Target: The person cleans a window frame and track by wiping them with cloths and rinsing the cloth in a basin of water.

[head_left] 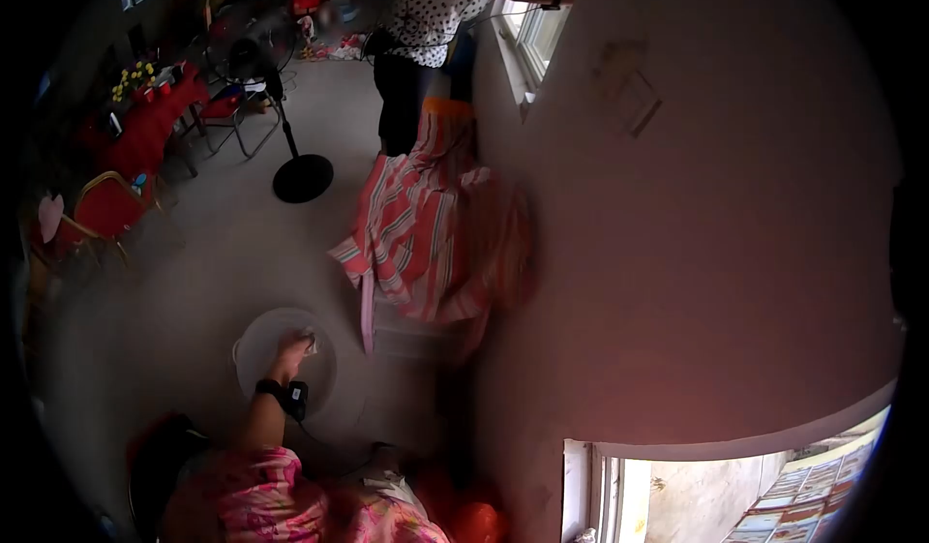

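My left hand (pixel 290 354) reaches down over the pale basin (pixel 242 335). Its fingers look closed around a small whitish thing (pixel 312 346), too small and dim to name. A black band and a small black device (pixel 296 400) are strapped at the wrist, with a thin cable leading off to the right. Pink floral fabric (pixel 266 490) covers the upper arm and fills the bottom of the view. I cannot make out my right hand; the lower middle is dark, with a crumpled pale cloth (pixel 395 490) there.
Striped red fabric (pixel 426 233) drapes over a pink-legged piece of furniture ahead. Beyond it a person in a dotted top (pixel 435 11) reaches toward the window (pixel 547 30). A black fan stand (pixel 303 178), red chairs (pixel 106 204) and a red-covered table (pixel 145 136) stand left. The wall runs along the right.
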Available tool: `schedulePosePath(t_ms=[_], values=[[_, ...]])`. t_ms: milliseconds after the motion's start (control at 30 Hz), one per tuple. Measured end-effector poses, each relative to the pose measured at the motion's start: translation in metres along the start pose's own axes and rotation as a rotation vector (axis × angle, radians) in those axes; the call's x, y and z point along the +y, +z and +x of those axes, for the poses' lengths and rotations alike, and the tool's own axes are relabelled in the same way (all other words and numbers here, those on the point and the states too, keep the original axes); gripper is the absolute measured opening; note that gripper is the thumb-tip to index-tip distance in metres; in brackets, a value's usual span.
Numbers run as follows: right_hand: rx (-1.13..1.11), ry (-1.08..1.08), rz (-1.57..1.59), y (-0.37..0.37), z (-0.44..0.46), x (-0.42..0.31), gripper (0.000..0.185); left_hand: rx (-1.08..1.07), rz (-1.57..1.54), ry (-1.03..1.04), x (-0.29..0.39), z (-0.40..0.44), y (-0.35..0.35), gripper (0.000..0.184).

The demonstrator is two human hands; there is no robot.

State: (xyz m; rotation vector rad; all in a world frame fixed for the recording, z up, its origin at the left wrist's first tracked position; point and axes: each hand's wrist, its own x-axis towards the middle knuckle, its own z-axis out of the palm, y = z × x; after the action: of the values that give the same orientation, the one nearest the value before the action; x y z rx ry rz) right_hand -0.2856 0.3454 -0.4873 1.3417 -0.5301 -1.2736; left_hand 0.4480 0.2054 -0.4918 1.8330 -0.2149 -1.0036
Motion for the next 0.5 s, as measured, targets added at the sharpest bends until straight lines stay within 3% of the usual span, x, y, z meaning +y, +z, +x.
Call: schedulePosePath(t_ms=[100, 133, 200, 300, 333, 467, 500], values=[[-0.018, 0.777, 2.587, 0.009, -0.008, -0.03, 0.047, 0.124, -0.046, 0.053, -0.038, 0.017, -0.032, 0.013], [-0.038, 0.713, 2.587, 0.016, -0.006, -0.031, 0.047, 0.18, -0.093, 0.044, -0.047, 0.014, -0.049, 0.013], [-0.273, 0.966, 2.453, 0.023, -0.005, -0.041, 0.04, 0.177, -0.207, 0.045, -0.063, 0.017, -0.069, 0.015], [-0.641, 1.343, 2.606, 0.011, 0.016, -0.008, 0.038, 0.256, -0.28, 0.026, -0.082, 0.014, -0.08, 0.016], [-0.71, 1.422, 2.634, 0.006, 0.024, 0.005, 0.037, 0.17, -0.276, -0.026, -0.115, 0.032, -0.104, 0.02], [-0.847, 1.629, 2.669, -0.004, 0.043, 0.032, 0.035, 0.223, -0.291, -0.057, -0.146, 0.037, -0.112, 0.018], [-0.868, 1.675, 2.665, -0.007, 0.047, 0.036, 0.034, 0.232, -0.32, 0.025, -0.156, 0.039, -0.114, 0.014]])
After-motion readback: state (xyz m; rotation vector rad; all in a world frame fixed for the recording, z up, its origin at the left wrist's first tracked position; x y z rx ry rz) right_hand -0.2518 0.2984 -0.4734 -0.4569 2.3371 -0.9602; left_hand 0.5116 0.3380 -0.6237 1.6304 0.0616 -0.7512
